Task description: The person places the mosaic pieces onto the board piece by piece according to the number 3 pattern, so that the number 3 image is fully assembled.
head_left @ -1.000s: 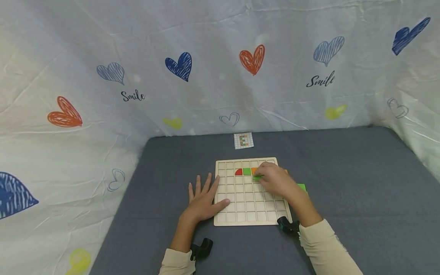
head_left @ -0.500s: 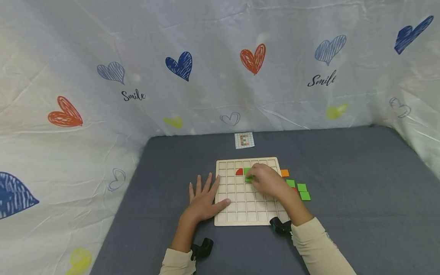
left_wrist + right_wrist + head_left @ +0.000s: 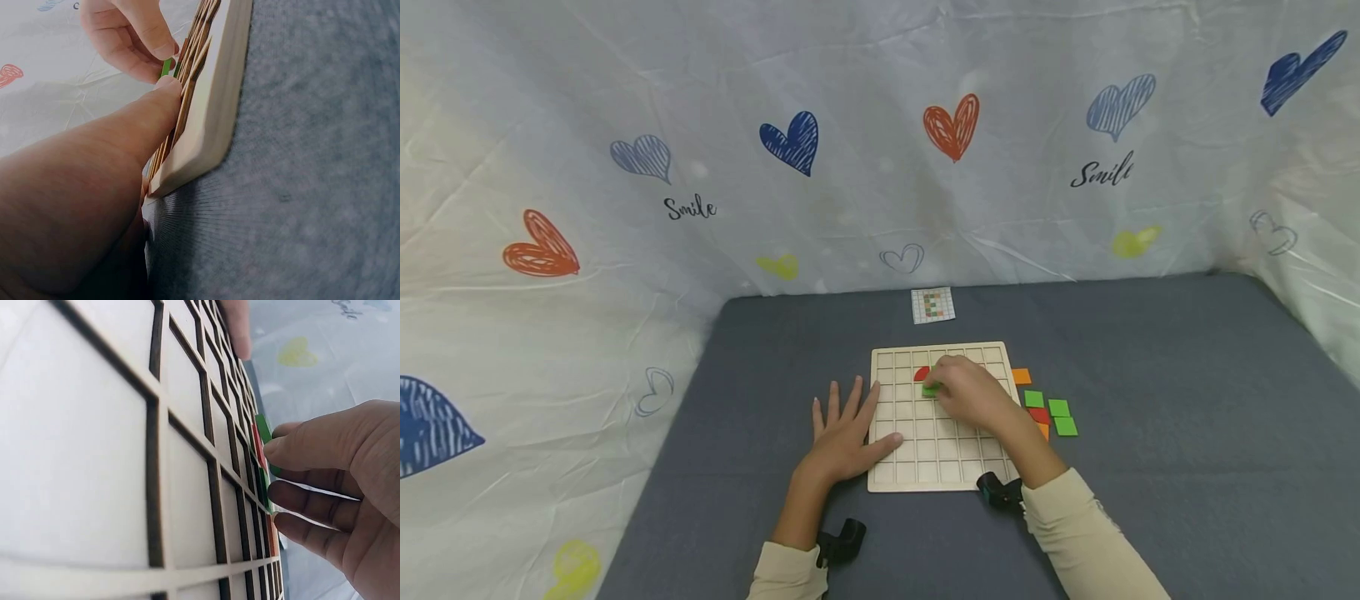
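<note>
Fingertips of the right hand [image 3: 968, 396] are pinching a green tile [image 3: 930, 390] over the far part of a wooden grid board [image 3: 925, 477], just to the near side of a red tile [image 3: 921, 374] that is sitting in a cell. Whether the pinched tile is touching the board cannot be told. In the right wrist view, a second green tile [image 3: 265, 487] and an orange tile [image 3: 271, 534] are lying in line with the red one. At left, the left hand [image 3: 842, 448] is resting with its fingers spread, the thumb reaching over the board's left edge. To the right of the board, three loose green tiles [image 3: 1065, 427], a loose red tile [image 3: 1039, 415] and two loose orange tiles [image 3: 1021, 377] are lying on a dark grey cloth [image 3: 1187, 400]. Black devices [image 3: 842, 542] are sitting at both wrists, beside pale sleeves [image 3: 1090, 533]. At the far edge, a small patterned card [image 3: 933, 306] is lying before a white curtain [image 3: 850, 67] printed with hearts.
</note>
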The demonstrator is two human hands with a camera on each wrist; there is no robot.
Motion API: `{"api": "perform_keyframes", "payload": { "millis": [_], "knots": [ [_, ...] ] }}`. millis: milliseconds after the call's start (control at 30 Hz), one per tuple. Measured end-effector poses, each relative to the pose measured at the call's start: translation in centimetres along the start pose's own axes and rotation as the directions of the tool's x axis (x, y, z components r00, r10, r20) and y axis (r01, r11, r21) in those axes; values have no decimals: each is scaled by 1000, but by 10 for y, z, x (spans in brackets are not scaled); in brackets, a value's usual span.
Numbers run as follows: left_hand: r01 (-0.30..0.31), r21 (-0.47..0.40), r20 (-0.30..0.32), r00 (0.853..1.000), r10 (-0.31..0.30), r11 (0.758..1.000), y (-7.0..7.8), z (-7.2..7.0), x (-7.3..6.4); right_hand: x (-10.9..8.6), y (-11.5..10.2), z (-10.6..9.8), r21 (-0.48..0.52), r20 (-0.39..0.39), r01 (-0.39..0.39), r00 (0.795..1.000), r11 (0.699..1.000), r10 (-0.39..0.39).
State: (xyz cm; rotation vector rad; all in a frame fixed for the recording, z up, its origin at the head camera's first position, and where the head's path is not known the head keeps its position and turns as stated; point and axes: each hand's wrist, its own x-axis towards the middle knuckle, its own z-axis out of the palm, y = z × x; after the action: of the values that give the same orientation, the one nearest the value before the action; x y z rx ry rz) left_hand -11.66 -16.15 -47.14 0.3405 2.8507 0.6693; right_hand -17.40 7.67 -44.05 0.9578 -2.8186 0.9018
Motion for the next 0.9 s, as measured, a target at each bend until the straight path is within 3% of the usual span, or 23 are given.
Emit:
{"api": "perform_keyframes", "payload": {
  "millis": [600, 900],
  "knots": [
    [-6, 7, 9, 1000, 6, 1000, 3, -3, -2, 5, -4, 10, -66, -22, 36, 999, 997, -37],
    [-30, -21, -17, 999, 29, 999, 0, -1, -3, 6, -5, 12, -111, -28, 42, 999, 993, -46]
  ]
}}
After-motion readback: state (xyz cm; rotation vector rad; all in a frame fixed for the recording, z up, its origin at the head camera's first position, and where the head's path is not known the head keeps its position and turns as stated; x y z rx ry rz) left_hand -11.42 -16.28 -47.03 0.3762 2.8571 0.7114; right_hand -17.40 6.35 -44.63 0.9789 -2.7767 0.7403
